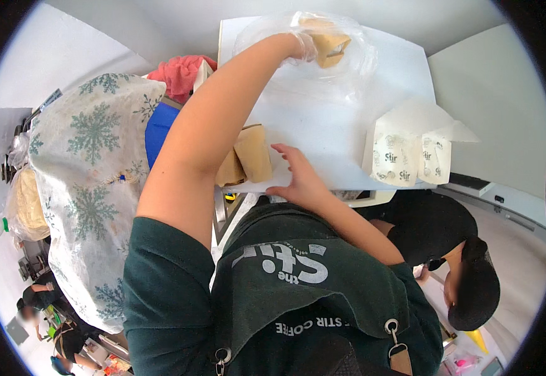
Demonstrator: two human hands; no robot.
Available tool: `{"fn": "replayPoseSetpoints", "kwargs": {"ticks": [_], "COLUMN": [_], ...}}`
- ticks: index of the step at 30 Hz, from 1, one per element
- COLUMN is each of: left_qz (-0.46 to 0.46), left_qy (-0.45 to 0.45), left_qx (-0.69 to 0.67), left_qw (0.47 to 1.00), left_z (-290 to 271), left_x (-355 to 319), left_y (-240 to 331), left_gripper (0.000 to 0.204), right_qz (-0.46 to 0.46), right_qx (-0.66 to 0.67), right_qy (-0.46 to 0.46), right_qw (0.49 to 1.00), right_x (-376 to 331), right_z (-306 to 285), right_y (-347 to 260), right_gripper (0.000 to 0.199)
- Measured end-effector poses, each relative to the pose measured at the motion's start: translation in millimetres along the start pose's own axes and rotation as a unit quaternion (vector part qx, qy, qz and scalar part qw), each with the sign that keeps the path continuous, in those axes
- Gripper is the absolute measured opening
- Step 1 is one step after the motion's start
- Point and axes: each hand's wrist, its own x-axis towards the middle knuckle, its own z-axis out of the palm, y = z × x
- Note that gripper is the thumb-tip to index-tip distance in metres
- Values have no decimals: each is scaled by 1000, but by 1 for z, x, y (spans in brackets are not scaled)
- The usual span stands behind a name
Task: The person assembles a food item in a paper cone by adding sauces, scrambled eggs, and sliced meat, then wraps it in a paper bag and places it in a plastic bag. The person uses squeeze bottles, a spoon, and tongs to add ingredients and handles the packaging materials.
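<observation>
My left arm stretches far across the white table [323,138]. At its end, my left hand [302,48] is inside a clear plastic bag [354,69], against folded brown paper pieces [331,49]. The film and the paper hide its fingers, so their grip cannot be made out. Nearer to me, my right hand [299,178] hovers by the table's front edge, empty, with thumb and fingers apart. Just left of it stands a stack of brown paper sleeves or pouches [254,153], partly covered by my left forearm.
Cream printed paper bags [404,150] stand at the table's right. A snowflake-patterned cloth [91,188] covers something on the left, beside a blue panel [159,131] and a pink towel [182,76]. A person in black [439,225] bends close by on my right; others work at lower left.
</observation>
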Motion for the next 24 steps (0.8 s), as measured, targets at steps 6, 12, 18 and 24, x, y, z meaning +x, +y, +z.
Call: {"fn": "replayPoseSetpoints", "kwargs": {"ticks": [6,12,18,24], "left_qz": [-2,-43,-72,-83], "left_qy": [11,16,18,17], "left_qx": [-1,13,11,2], "left_qw": [1000,999,997,996], "left_z": [2,4,6,5], "left_x": [-5,-15,-15,-10], "left_y": [-5,-16,-22,-24], "left_gripper": [74,72,70,68], "right_qz": [-121,-105,-115,-99], "right_qx": [-54,3,75,-5], "right_qy": [15,-196,-289,-272], "right_qw": [991,975,947,957], "right_x": [17,86,118,101], "right_z": [27,-24,-22,-41], "right_y": [32,49,38,43], "right_gripper": [122,112,96,84]}}
